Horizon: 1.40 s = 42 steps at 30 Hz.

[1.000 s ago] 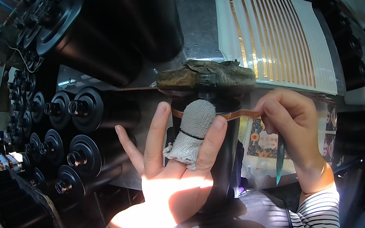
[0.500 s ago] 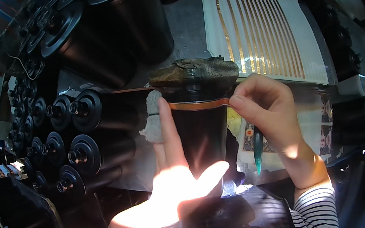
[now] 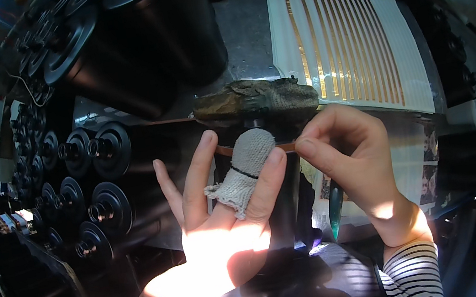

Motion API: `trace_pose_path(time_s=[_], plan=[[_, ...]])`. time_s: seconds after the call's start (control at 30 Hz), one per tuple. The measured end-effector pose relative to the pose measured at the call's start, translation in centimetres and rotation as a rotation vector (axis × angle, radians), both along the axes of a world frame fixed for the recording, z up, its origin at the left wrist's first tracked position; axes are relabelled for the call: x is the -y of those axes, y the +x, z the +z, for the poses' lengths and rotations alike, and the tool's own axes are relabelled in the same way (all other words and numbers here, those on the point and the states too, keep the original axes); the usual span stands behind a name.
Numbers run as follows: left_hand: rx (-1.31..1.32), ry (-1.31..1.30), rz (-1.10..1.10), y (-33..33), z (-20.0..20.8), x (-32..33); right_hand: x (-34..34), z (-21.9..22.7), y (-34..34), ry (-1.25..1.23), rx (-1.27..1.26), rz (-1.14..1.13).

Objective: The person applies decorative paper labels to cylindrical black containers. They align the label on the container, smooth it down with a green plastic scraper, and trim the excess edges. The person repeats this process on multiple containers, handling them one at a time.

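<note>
The thin copper-coloured strip (image 3: 287,147) runs across the upper part of a black tapered cylinder (image 3: 287,210), just before the near edge of the grey metal table (image 3: 248,26). The right hand (image 3: 356,153) has its grip clamped on the strip's right end, and a pointed teal tool (image 3: 337,214) hangs below this hand. The left hand (image 3: 227,233) has its grip spread apart; its grey knitted finger cover (image 3: 248,169) lies over the strip, but whether it presses, I cannot tell.
</note>
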State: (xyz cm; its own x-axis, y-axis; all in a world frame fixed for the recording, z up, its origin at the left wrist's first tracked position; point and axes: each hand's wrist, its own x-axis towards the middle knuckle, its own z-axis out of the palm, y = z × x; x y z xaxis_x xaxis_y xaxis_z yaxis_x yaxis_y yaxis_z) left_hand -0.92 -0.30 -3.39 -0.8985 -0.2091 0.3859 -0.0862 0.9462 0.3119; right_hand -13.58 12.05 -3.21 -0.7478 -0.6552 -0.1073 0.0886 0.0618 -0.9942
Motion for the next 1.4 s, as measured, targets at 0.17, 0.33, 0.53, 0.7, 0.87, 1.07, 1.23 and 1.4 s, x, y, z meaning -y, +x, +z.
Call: trace_pose_path(time_s=[0.17,0.33,0.53,0.7,0.87,1.07,1.23,1.4], plan=[[0.130,-0.126,-0.121,-0.7,1.2,-1.0,-0.4,-0.8,0.3,-0.038,0.044,-0.094],[-0.032,0.184,-0.214,-0.5,-0.4,-0.5,-2.8,-4.3,1.0,0.191,-0.105,-0.012],[-0.074,1.327,-0.193,1.1,-4.3,1.8,-3.0,-0.9,4.5,0.263,-0.607,0.094],[-0.079,0.322,-0.141,1.3,-2.0,1.7,-3.1,-0.8,4.3,0.209,-0.748,0.071],[0.003,0.353,-0.299,-1.0,1.4,2.1,-3.0,-1.1,3.6,0.170,-0.803,0.003],[-0.037,1.028,-0.065,-2.1,-0.3,4.6,-1.6,-0.3,2.0,0.266,-1.189,0.020],[-0.039,1.112,-0.096,-2.5,-0.6,4.0,-1.4,-0.6,1.8,0.326,-1.317,0.101],[-0.104,0.865,-0.044,-2.9,-1.1,3.2,-1.3,-0.3,1.7,0.322,-1.286,0.115]])
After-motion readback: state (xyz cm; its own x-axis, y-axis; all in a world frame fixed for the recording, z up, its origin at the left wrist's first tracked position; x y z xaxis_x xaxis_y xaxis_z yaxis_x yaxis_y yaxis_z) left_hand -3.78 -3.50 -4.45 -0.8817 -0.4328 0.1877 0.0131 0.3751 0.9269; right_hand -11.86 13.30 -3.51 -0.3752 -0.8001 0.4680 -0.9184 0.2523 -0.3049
